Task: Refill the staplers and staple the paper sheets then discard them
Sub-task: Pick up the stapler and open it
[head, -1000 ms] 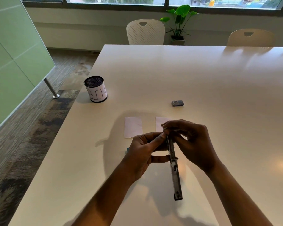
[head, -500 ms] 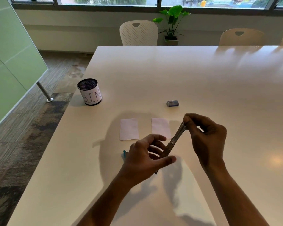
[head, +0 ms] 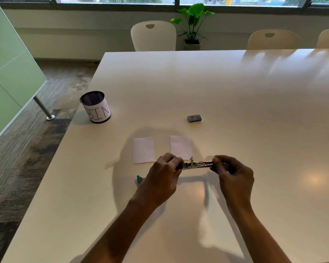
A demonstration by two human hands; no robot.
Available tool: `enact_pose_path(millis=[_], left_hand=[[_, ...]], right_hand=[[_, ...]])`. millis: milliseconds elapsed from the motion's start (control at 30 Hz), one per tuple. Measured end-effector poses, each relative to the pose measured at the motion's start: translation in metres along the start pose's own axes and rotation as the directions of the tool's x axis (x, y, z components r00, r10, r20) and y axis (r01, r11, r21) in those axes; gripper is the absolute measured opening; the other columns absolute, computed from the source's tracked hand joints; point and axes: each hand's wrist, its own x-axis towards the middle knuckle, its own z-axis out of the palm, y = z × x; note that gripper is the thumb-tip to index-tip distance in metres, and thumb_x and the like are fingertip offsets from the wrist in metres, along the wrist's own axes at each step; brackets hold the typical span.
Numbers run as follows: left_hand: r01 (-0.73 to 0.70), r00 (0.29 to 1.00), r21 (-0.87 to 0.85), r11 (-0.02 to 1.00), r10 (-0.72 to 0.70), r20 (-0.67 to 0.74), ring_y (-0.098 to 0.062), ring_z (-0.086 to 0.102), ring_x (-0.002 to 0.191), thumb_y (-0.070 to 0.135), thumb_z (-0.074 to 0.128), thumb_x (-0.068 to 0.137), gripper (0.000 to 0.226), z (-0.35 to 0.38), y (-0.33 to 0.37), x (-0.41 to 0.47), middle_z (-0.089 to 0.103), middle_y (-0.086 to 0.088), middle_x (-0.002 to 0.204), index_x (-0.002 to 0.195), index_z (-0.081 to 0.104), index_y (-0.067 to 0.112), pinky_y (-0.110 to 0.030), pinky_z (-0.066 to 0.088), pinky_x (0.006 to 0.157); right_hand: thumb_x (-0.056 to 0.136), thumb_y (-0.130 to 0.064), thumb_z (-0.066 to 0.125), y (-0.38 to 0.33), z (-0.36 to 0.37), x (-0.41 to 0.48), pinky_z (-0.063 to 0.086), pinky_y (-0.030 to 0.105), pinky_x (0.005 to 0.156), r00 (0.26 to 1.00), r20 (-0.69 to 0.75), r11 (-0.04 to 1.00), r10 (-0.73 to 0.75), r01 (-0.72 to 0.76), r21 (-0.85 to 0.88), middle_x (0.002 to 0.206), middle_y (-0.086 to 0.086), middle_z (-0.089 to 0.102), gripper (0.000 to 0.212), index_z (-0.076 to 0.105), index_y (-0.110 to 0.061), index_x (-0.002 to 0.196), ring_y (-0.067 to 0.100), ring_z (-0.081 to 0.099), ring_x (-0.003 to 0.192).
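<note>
A metal stapler (head: 197, 165) is held level above the white table (head: 235, 95), lying left to right. My left hand (head: 160, 179) grips its left end and my right hand (head: 234, 177) pinches its right end. Two small paper sheets lie just beyond: the left sheet (head: 143, 150) and the right sheet (head: 180, 147). A small box of staples (head: 194, 118) sits farther back. A blue object (head: 140, 179) peeks out from behind my left hand, mostly hidden. A black mesh cup labelled BIN (head: 95, 106) stands at the left.
The table's left edge drops to a carpeted floor with a green glass partition (head: 10, 69). White chairs (head: 153, 36) and a potted plant (head: 193, 25) stand past the far edge.
The stapler swung from pointing toward me, through a diagonal, to lying level left to right. My hands have spread apart to its two ends.
</note>
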Motion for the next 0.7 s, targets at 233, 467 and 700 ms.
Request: enact_pose_path(millis=[233, 467, 700], left_hand=[[0.08, 0.994, 0.044, 0.996, -0.083, 0.066, -0.017, 0.047, 0.108, 0.018, 0.058, 0.098, 0.026, 0.021, -0.014, -0.002, 0.053, -0.003, 0.118, 0.123, 0.062, 0.014, -0.024, 0.043, 0.091], [0.086, 0.993, 0.057, 0.995, -0.09, 0.075, -0.016, 0.046, 0.108, 0.019, 0.058, 0.098, 0.025, 0.026, -0.02, 0.0, 0.053, -0.002, 0.116, 0.122, 0.062, 0.014, -0.027, 0.046, 0.092], [0.068, 0.995, 0.058, 0.996, -0.072, 0.067, -0.015, 0.046, 0.109, 0.02, 0.059, 0.097, 0.025, 0.03, -0.025, -0.001, 0.053, -0.001, 0.114, 0.122, 0.063, 0.014, -0.03, 0.048, 0.094]], right_hand=[[0.084, -0.012, 0.076, 0.017, 0.0, 0.006, 0.056, 0.022, 0.078, 0.997, 0.057, 0.979, -0.057, 0.067, -0.19, 0.08, -0.01, 0.076, 0.013, 0.078, -0.024, 0.086, 0.003, 0.071, 0.076], [0.085, -0.005, 0.073, 0.023, 0.004, 0.008, 0.049, 0.011, 0.073, 0.988, 0.082, 0.952, -0.133, 0.151, -0.267, 0.084, -0.006, 0.074, 0.016, 0.076, -0.02, 0.088, 0.008, 0.069, 0.078], [0.084, -0.009, 0.074, 0.032, 0.011, 0.012, 0.051, 0.028, 0.071, 0.983, 0.122, 0.933, -0.14, 0.172, -0.317, 0.083, -0.008, 0.072, 0.018, 0.075, -0.027, 0.086, 0.014, 0.066, 0.078]])
